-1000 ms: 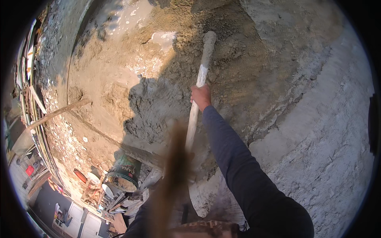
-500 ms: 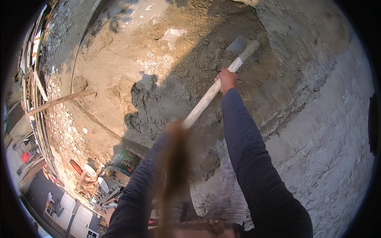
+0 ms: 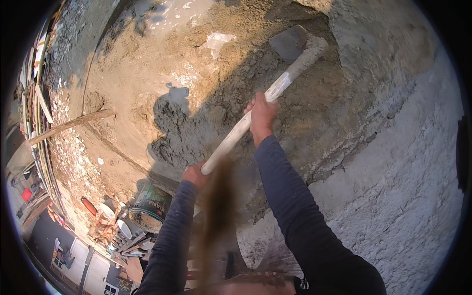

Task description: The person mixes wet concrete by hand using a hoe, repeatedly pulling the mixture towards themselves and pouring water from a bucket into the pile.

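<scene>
Both hands grip the pale wooden handle of a hoe [image 3: 235, 135], which slants from lower middle up to the right. My left hand [image 3: 195, 175] is closed around the handle's near end. Farther up, my right hand [image 3: 263, 119] wraps the handle near its middle. At the far end, the flat grey hoe blade [image 3: 289, 43] shows above a wet, sandy mortar mix [image 3: 290, 93]; whether its edge touches the mix I cannot tell. The handle's far part is coated with dried mortar. A blurred brown strip hangs before my left forearm.
Left of me, another wooden pole [image 3: 73, 127] reaches over the mix. A dirty green bucket [image 3: 151, 206] lies tilted at lower left, beside scraps and wood pieces. Long poles [image 3: 42, 128] line the far left. Rough grey concrete [image 3: 383, 196] spreads on the right.
The hoe and both hands have shifted left. More of its blade shows, and my left hand is now visible past the brown blur. My right hand is lower in the picture.
</scene>
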`<action>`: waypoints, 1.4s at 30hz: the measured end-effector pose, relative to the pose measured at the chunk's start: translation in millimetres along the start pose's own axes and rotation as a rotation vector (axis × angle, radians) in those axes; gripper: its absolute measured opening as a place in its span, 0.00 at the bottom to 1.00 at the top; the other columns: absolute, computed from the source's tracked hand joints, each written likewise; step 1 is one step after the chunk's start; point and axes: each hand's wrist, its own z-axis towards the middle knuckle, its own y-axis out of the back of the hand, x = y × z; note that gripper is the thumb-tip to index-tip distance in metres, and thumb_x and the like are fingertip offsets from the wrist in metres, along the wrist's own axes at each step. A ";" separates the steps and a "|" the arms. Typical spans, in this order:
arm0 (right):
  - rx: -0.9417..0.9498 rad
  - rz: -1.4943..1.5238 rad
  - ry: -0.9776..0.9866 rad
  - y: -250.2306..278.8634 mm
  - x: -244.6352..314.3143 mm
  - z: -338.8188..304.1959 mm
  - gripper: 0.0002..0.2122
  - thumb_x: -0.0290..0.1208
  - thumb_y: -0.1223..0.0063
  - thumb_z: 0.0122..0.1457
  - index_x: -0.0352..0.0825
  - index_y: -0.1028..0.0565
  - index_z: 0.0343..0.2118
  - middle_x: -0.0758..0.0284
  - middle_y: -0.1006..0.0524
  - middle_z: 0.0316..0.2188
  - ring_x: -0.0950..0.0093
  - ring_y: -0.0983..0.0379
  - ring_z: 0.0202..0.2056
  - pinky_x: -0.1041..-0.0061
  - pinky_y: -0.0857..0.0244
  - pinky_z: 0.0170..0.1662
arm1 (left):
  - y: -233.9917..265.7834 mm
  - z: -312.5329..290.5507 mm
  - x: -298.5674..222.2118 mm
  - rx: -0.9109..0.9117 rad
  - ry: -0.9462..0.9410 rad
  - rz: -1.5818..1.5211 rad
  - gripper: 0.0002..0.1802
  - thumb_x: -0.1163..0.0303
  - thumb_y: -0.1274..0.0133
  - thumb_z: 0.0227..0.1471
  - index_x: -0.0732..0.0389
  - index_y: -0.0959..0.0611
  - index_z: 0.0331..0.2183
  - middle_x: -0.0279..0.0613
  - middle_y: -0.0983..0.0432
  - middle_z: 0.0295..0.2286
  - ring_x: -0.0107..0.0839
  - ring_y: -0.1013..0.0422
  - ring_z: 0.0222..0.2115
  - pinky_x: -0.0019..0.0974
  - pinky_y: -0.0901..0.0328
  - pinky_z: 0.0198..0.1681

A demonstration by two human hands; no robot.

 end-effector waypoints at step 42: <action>0.628 -2.437 0.169 375.1 70.8 -247.0 0.18 0.30 0.45 0.54 0.22 0.30 0.44 0.49 0.22 0.31 0.55 0.21 0.31 0.59 0.28 0.31 | -214.9 -599.1 230.3 -0.587 1.270 -1.036 0.19 0.56 0.42 0.52 0.59 0.19 0.42 0.42 0.20 0.36 0.38 0.23 0.35 0.41 0.29 0.38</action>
